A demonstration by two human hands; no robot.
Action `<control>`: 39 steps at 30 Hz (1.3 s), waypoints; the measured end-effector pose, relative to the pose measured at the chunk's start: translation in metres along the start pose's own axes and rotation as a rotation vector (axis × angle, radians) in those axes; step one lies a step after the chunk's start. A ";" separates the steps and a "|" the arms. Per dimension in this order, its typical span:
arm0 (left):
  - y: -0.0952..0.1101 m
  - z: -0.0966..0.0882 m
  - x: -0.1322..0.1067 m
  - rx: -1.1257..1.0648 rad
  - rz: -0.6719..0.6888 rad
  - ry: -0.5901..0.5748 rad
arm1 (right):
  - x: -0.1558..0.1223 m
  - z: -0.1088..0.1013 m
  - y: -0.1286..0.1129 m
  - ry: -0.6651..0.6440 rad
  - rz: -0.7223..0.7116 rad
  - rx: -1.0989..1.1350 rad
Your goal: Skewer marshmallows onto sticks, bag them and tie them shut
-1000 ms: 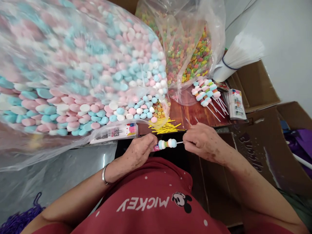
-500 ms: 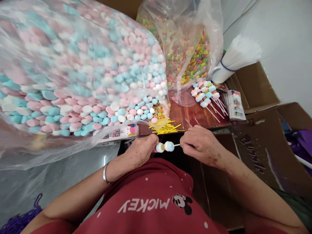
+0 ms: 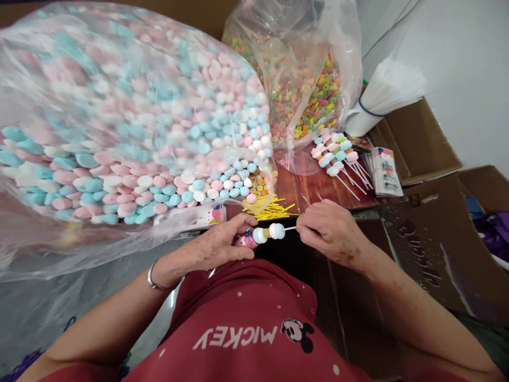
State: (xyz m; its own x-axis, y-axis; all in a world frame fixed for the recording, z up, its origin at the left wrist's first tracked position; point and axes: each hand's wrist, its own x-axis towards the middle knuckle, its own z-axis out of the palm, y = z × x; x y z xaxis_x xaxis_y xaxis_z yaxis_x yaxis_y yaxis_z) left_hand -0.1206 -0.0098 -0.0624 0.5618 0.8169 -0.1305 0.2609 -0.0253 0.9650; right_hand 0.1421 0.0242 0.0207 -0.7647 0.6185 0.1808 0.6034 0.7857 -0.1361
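Observation:
A marshmallow skewer (image 3: 269, 233) lies level in front of my red shirt, with pale blue and white marshmallows and small green and orange rings on a white stick. My right hand (image 3: 332, 231) is closed on its stick at the right end. Around the other end, my left hand (image 3: 222, 241) is open, thumb and forefinger apart. Between those fingers a pink printed wrapper (image 3: 246, 240) shows at the skewer's left end; how far it covers the candy I cannot tell. Yellow twist ties (image 3: 272, 208) lie on the table edge just beyond my hands.
A big clear bag of marshmallows (image 3: 131, 122) fills the left; a bag of colourful candy rings (image 3: 302, 95) stands behind. Finished skewers (image 3: 338, 154) lie on the wooden table (image 3: 294, 183) beside printed packets (image 3: 385, 172). White sticks (image 3: 382, 98) stand bundled near cardboard boxes (image 3: 445, 233).
My left thumb and fingers have spread apart from their pinch, and the wrist has shifted left. More of the skewer and the pink wrapper shows. My right hand keeps its hold, moved slightly right.

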 end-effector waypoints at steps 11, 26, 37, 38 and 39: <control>-0.012 0.024 0.002 0.318 0.178 0.005 | 0.015 0.004 -0.003 -0.227 -0.122 0.134; -0.014 0.043 0.011 -0.557 -0.202 -0.128 | 0.011 -0.003 0.024 -0.380 0.023 0.345; -0.017 0.021 -0.002 -0.457 -0.262 -0.321 | 0.008 -0.003 0.025 -0.415 0.039 0.365; -0.018 0.019 -0.002 -0.466 -0.268 -0.330 | 0.008 -0.004 0.024 -0.405 0.022 0.328; -0.020 0.018 -0.001 -0.489 -0.274 -0.331 | 0.008 -0.005 0.022 -0.392 0.007 0.292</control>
State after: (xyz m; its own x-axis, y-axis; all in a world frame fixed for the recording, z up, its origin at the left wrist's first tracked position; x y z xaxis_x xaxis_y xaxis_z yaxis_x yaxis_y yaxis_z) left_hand -0.1124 -0.0208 -0.0857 0.7582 0.5336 -0.3748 0.0860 0.4879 0.8687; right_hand 0.1505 0.0466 0.0239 -0.8221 0.5352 -0.1941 0.5633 0.7152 -0.4137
